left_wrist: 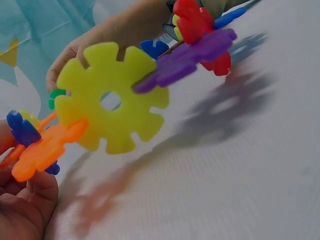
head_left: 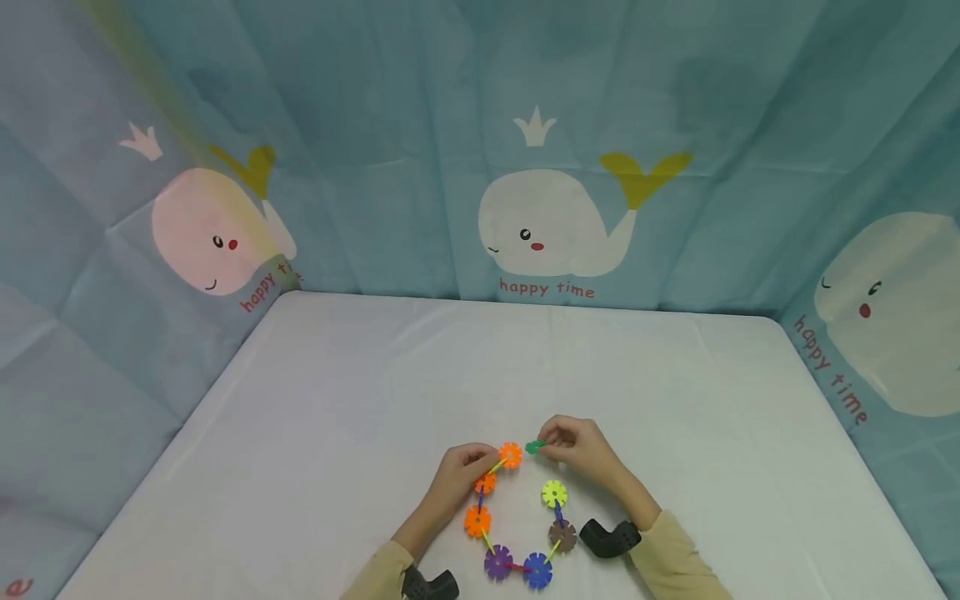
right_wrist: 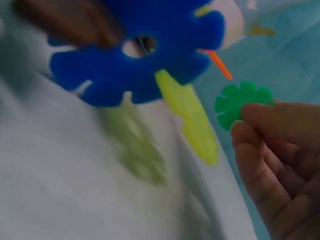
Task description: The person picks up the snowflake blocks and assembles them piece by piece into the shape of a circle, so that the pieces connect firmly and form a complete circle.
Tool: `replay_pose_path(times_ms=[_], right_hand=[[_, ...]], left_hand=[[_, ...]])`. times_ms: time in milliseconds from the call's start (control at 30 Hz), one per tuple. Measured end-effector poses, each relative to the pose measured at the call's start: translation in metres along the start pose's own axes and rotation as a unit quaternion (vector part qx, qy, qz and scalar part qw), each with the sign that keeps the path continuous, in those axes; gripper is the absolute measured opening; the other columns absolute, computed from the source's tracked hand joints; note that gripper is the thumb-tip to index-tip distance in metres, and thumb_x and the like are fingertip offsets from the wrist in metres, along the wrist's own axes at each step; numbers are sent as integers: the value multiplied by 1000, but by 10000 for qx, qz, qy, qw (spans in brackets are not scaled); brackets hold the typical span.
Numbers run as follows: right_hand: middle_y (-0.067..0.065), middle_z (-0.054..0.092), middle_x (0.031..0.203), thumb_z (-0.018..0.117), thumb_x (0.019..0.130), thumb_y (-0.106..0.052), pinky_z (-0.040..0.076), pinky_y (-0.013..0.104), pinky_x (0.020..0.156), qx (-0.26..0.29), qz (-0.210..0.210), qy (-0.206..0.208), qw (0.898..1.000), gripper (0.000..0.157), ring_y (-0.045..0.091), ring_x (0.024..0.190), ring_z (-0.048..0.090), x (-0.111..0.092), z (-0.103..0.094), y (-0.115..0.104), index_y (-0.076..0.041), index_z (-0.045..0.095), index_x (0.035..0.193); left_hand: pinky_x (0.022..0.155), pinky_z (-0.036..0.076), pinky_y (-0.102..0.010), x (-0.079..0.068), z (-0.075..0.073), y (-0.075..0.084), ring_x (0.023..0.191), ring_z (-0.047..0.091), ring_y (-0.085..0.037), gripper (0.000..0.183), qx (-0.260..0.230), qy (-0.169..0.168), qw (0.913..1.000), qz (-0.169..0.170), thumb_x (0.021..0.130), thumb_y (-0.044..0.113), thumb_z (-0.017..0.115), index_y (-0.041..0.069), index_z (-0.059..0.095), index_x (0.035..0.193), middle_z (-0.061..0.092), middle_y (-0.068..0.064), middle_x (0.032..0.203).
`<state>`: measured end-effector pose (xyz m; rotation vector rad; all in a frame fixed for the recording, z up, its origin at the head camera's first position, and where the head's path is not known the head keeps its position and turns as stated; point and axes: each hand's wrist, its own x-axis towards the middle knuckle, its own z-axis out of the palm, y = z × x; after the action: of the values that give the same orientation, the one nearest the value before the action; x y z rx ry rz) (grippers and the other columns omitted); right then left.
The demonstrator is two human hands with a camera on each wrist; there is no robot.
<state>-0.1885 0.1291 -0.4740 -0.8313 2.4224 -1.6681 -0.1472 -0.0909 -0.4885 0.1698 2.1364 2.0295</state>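
Note:
A chain of interlocking snowflake discs curves between my hands in the head view, open at the top. My left hand (head_left: 450,482) grips its left end near an orange disc (head_left: 511,455). In the left wrist view, my thumb and finger hold an orange disc (left_wrist: 50,150), with a yellow disc (left_wrist: 132,122) and a purple disc (left_wrist: 185,61) farther along. My right hand (head_left: 583,450) pinches a loose green disc (head_left: 533,447), just right of that left end. The right wrist view shows the green disc (right_wrist: 232,102) between thumb and forefinger; a blue disc (right_wrist: 185,65) looms close.
The chain's other end, a yellow-green disc (head_left: 554,493), lies below my right hand, joined to a brown disc (head_left: 567,540). Black wrist devices (head_left: 611,540) sit by both sleeves. A white table (head_left: 360,392) lies underneath, bordered by a blue whale-print curtain (head_left: 390,150).

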Motion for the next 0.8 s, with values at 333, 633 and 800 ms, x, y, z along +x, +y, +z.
replay_pose_path(times_ms=[333, 633, 800], right_hand=[[14, 60, 70, 64, 73, 15, 49, 26, 57, 81, -799, 16, 9968, 11, 19, 62, 59, -4, 17, -7, 5, 61, 73], [14, 59, 68, 64, 70, 18, 49, 26, 56, -59, -1518, 79, 9884, 15, 23, 61, 58, -4, 21, -7, 4, 60, 70], [12, 58, 65, 64, 67, 21, 46, 23, 52, -260, -2213, 206, 9747, 20, 19, 56, 54, -3, 26, -6, 2, 60, 69]], left_hand=[[60, 39, -20, -1, 0, 1, 64, 45, -9, 19, 79, -2, 10000, 40, 88, 8, 56, -9, 63, 90, 60, -17, 80], [55, 38, -20, -2, 0, 2, 57, 42, -8, 18, 396, -150, 9989, 188, 88, 9, 57, -8, 62, 85, 54, -1, 66], [54, 37, -20, -2, 0, 1, 55, 41, -7, 17, 434, -224, 9984, 301, 87, 9, 57, -7, 61, 81, 51, 0, 64]])
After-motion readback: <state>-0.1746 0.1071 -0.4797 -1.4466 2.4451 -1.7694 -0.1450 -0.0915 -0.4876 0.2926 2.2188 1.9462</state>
